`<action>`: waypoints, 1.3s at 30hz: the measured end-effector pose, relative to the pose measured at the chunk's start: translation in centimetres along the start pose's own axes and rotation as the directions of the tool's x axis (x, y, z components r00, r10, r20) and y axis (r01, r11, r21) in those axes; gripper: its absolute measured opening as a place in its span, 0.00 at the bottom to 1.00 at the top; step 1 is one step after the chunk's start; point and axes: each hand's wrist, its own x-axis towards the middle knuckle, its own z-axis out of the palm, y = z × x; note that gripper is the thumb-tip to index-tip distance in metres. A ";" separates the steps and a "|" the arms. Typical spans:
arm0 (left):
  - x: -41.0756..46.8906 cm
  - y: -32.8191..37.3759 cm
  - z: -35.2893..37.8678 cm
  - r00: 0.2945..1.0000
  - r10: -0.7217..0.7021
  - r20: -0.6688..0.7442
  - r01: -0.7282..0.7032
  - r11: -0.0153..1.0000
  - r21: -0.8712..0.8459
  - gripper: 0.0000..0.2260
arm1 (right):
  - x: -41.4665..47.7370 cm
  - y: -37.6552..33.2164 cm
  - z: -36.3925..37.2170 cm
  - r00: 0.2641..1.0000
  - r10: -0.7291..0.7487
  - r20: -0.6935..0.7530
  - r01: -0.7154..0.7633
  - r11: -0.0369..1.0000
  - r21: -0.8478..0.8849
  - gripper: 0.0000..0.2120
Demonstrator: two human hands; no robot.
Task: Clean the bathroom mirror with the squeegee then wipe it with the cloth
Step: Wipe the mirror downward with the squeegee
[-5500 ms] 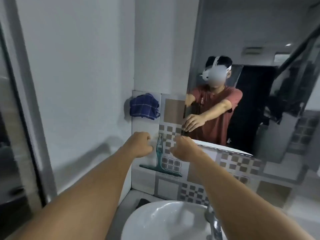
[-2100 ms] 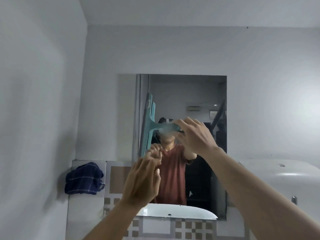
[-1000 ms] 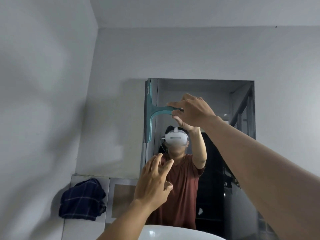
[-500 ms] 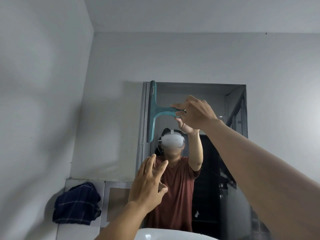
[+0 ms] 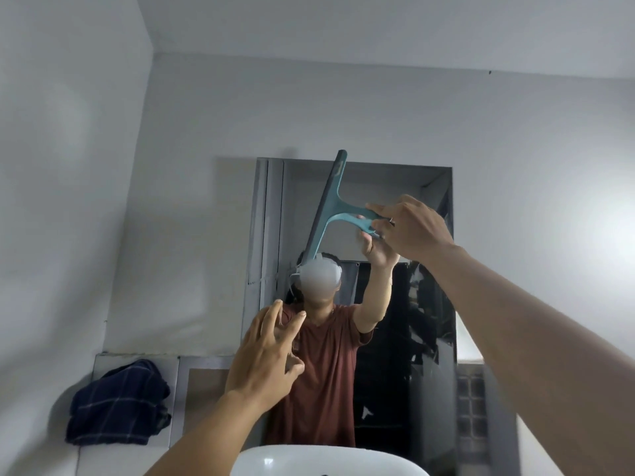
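Note:
The bathroom mirror point(image 5: 405, 201) hangs on the white wall ahead. My right hand point(image 5: 410, 228) grips the handle of a teal squeegee point(image 5: 326, 207), whose blade leans tilted against the upper middle of the glass, top end at the mirror's upper edge. My left hand point(image 5: 266, 355) hovers lower, fingers spread, holding nothing, in front of the mirror's lower left part. A dark blue checked cloth point(image 5: 118, 403) hangs bunched on the wall tiles at the lower left, apart from both hands.
A white basin point(image 5: 326, 462) sits directly below the mirror at the bottom edge. Patterned wall tiles point(image 5: 470, 400) show at the lower right. A side wall point(image 5: 68, 201) closes in on the left. A person's reflection fills the mirror's lower middle.
The squeegee has moved right from the mirror's left edge toward the middle and tilted, its top leaning right. My left hand stays open below it.

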 end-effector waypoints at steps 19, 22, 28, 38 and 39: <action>0.0 -0.2 0.2 1.000 0.012 -0.013 -0.012 0.999 0.033 0.45 | -3.7 3.9 -2.3 0.960 0.275 -0.046 -0.272 0.960 0.068 0.20; 0.1 -0.1 0.2 1.000 0.009 -0.012 -0.008 1.000 0.020 0.45 | -4.5 4.3 -2.1 0.948 0.317 -0.033 -0.313 0.946 0.090 0.20; 0.1 0.0 0.0 1.000 0.005 0.000 -0.005 1.000 0.008 0.45 | -5.8 3.2 -0.7 0.921 0.385 -0.063 -0.374 0.917 0.141 0.20; 0.0 -0.2 0.0 1.000 0.012 0.005 -0.012 1.000 -0.020 0.44 | -6.1 3.6 -1.0 0.871 0.487 -0.065 -0.467 0.861 0.200 0.20; 0.0 -0.2 0.0 1.000 0.013 0.003 -0.013 1.000 -0.024 0.44 | -6.2 3.6 -1.0 0.866 0.496 -0.060 -0.475 0.855 0.210 0.20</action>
